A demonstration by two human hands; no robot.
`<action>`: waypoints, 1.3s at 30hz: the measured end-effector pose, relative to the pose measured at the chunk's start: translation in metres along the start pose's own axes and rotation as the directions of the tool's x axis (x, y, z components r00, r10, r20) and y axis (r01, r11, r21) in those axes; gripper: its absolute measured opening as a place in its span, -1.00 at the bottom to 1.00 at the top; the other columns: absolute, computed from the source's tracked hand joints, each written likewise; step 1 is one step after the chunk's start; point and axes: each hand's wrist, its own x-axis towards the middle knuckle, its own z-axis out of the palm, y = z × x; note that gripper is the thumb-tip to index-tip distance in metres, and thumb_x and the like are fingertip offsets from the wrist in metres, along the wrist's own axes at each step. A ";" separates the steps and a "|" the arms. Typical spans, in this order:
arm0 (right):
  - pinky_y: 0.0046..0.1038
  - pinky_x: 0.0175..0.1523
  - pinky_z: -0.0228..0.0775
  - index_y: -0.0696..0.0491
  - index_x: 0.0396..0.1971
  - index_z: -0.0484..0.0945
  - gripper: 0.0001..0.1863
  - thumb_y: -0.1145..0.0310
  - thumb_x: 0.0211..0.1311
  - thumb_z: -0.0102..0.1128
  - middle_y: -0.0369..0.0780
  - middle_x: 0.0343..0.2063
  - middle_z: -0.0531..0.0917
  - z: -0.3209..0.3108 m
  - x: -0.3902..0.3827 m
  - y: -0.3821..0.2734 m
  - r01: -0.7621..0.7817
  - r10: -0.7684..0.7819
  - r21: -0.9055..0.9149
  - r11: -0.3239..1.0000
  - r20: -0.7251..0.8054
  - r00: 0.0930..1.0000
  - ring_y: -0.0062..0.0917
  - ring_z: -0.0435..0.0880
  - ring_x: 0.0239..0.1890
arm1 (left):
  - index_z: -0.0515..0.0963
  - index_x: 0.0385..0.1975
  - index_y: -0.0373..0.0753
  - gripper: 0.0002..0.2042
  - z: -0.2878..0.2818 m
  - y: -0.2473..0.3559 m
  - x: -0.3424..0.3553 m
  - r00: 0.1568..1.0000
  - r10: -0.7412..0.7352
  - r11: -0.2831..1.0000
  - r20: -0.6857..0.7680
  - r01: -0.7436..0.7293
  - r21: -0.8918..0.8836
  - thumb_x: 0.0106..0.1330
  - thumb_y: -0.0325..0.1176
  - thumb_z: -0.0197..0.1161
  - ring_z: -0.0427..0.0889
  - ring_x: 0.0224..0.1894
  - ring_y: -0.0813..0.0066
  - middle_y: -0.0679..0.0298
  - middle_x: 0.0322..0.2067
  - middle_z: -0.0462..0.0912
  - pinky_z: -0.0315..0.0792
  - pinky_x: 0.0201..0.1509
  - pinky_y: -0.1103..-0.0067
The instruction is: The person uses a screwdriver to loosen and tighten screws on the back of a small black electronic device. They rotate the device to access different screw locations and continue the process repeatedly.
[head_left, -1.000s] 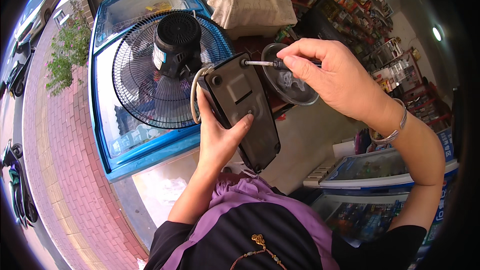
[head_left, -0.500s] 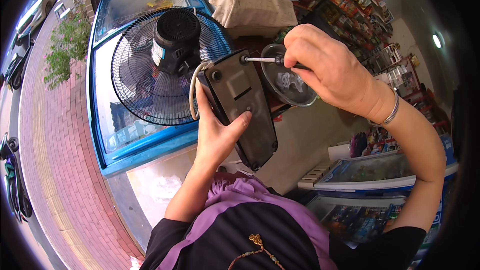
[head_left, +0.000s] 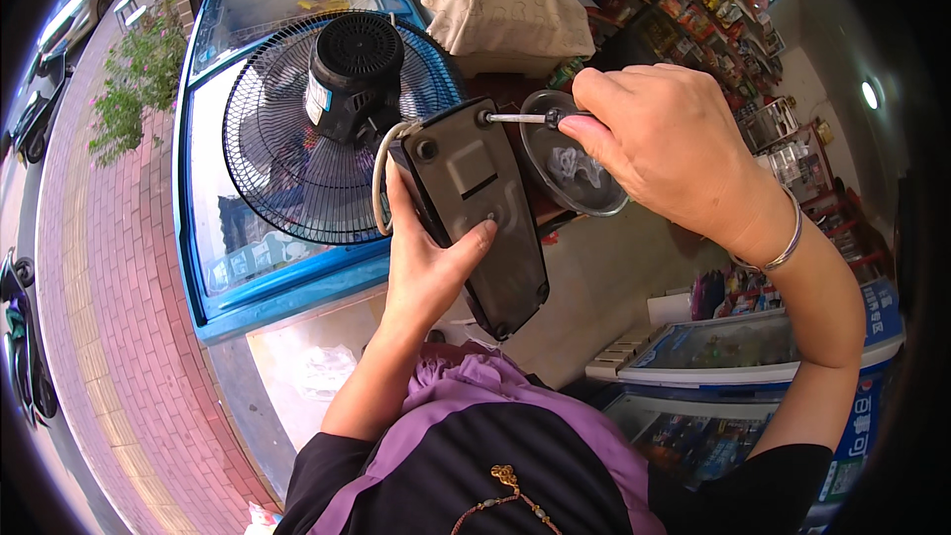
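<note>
My right hand (head_left: pixel 664 149) has its fingers (head_left: pixel 594 134) curled tight around the handle of a screwdriver (head_left: pixel 525 119), whose thin metal shaft runs level to the left and meets a screw hole at the far right corner of the fan base (head_left: pixel 480 208). The wrist bends down and the forearm comes in from the right, with a slim silver bangle (head_left: pixel 778 253) around it.

My left hand (head_left: pixel 426 258) grips the base from the near left side: the thumb presses flat on its dark face, the other fingers wrap behind the edge, and the forearm rises from the lower middle.

The base is a smooth, dark grey plastic plate, long with rounded corners, with a rectangular recess in the middle and round holes at its corners. It is tilted up in front of me. A pale cord (head_left: pixel 381 178) loops at its far left corner.

Just beyond it are the ribbed black motor housing (head_left: pixel 357 64) and the round black wire grille (head_left: pixel 287 139) of the fan. Behind the fan is a chest freezer (head_left: pixel 213 277) with a blue frame and glass lid. A clear round bowl (head_left: pixel 575 163) shows under my right hand. To the near right is a second blue-and-white freezer (head_left: pixel 733 352) with coloured pictures on its front.
</note>
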 end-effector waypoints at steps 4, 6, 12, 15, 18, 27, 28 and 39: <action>-0.28 -0.24 0.42 0.07 -0.33 0.45 -0.77 0.43 0.09 0.35 -0.17 -0.44 0.51 -0.002 0.002 0.001 0.027 -0.008 0.196 0.980 -0.101 0.995 -0.21 0.57 -0.33 | -0.28 0.45 -0.41 0.04 0.000 -0.004 -0.001 1.000 0.001 1.000 -0.016 -0.001 0.027 0.09 -0.48 0.41 0.43 0.24 0.22 -0.09 0.24 0.33 0.37 0.29 0.44; -0.28 -0.22 0.42 0.06 -0.32 0.43 -0.74 0.48 0.06 0.36 -0.18 -0.39 0.50 -0.002 0.001 0.000 0.015 0.013 0.261 0.965 -0.105 0.994 -0.21 0.57 -0.30 | -0.28 0.45 -0.40 0.04 0.000 -0.002 -0.001 1.000 -0.003 1.000 -0.008 0.003 0.008 0.09 -0.48 0.41 0.43 0.24 0.23 -0.09 0.24 0.33 0.37 0.29 0.44; -0.33 -0.15 0.39 0.14 -0.26 0.48 -0.72 0.57 0.02 0.36 -0.15 -0.31 0.48 0.006 -0.007 -0.001 -0.007 0.055 0.342 0.940 -0.129 0.990 -0.20 0.53 -0.25 | -0.26 0.45 -0.38 0.03 0.001 0.000 0.000 1.000 0.003 1.000 0.013 -0.003 -0.016 0.10 -0.49 0.40 0.42 0.24 0.24 -0.07 0.23 0.34 0.36 0.29 0.44; -0.28 -0.21 0.42 0.14 -0.29 0.50 -0.77 0.42 0.13 0.36 -0.12 -0.37 0.54 0.007 -0.006 -0.001 -0.071 0.097 0.271 0.960 -0.083 0.992 -0.17 0.58 -0.30 | -0.25 0.45 -0.37 0.02 0.001 0.001 -0.001 1.000 0.002 1.000 0.006 -0.002 -0.023 0.09 -0.49 0.40 0.41 0.24 0.24 -0.06 0.23 0.34 0.36 0.29 0.44; -0.29 -0.34 0.46 0.11 -0.38 0.51 -0.75 0.23 0.25 0.29 -0.11 -0.52 0.57 0.000 -0.004 0.006 -0.108 0.104 0.051 0.993 0.073 0.992 -0.18 0.63 -0.42 | -0.25 0.45 -0.37 0.02 0.000 -0.003 -0.001 1.000 0.009 1.000 -0.007 -0.009 -0.003 0.09 -0.49 0.40 0.42 0.24 0.25 -0.06 0.22 0.35 0.37 0.28 0.44; -0.35 -0.29 0.41 0.14 -0.38 0.53 -0.87 0.46 0.15 0.32 -0.14 -0.45 0.54 0.000 -0.003 0.001 -0.029 0.049 0.255 0.966 -0.073 0.996 -0.25 0.56 -0.38 | -0.23 0.45 -0.36 0.02 0.002 0.001 -0.003 1.000 0.002 1.000 -0.022 -0.002 0.022 0.09 -0.48 0.40 0.45 0.23 0.22 -0.08 0.23 0.36 0.37 0.29 0.42; -0.37 -0.26 0.41 0.14 -0.35 0.54 -0.85 0.48 0.12 0.33 -0.14 -0.42 0.53 0.000 -0.004 0.001 -0.042 0.065 0.306 0.951 -0.065 0.996 -0.27 0.56 -0.36 | -0.23 0.45 -0.36 0.02 0.002 0.001 -0.003 1.000 0.008 1.000 -0.021 -0.007 0.022 0.09 -0.48 0.40 0.45 0.23 0.21 -0.08 0.22 0.36 0.38 0.29 0.42; -0.32 -0.38 0.44 0.13 -0.36 0.52 -0.68 0.15 0.24 0.31 -0.10 -0.55 0.58 -0.001 -0.002 -0.001 -0.135 0.143 0.197 0.971 -0.029 0.989 -0.20 0.63 -0.46 | -0.26 0.45 -0.35 0.03 0.001 0.000 -0.001 0.999 0.034 0.999 -0.023 -0.034 0.005 0.09 -0.50 0.40 0.41 0.27 0.20 -0.08 0.25 0.33 0.34 0.32 0.43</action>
